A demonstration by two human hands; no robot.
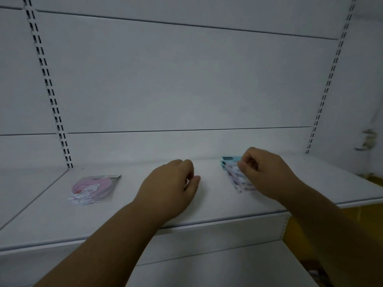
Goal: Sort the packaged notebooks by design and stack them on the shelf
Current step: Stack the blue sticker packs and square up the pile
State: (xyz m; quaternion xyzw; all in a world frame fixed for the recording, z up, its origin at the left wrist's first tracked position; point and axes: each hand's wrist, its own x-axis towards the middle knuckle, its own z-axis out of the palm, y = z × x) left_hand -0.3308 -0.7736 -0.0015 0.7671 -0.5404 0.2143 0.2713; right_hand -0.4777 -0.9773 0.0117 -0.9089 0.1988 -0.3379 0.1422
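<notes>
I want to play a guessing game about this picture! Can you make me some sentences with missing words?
1. The pink notebook pack lies on the person's ____ side of the shelf.
2. The right hand touches the pack with the ____ top edge.
3. The left hand holds ____.
4. The shelf is the colour ____.

Missing words: left; blue; nothing; white

A pink, round-design notebook pack (94, 189) in clear wrap is lying flat on the white shelf (207, 212) at left. Well apart at right, blue-topped packs (234, 172) are lying stacked, partly hidden.
</notes>
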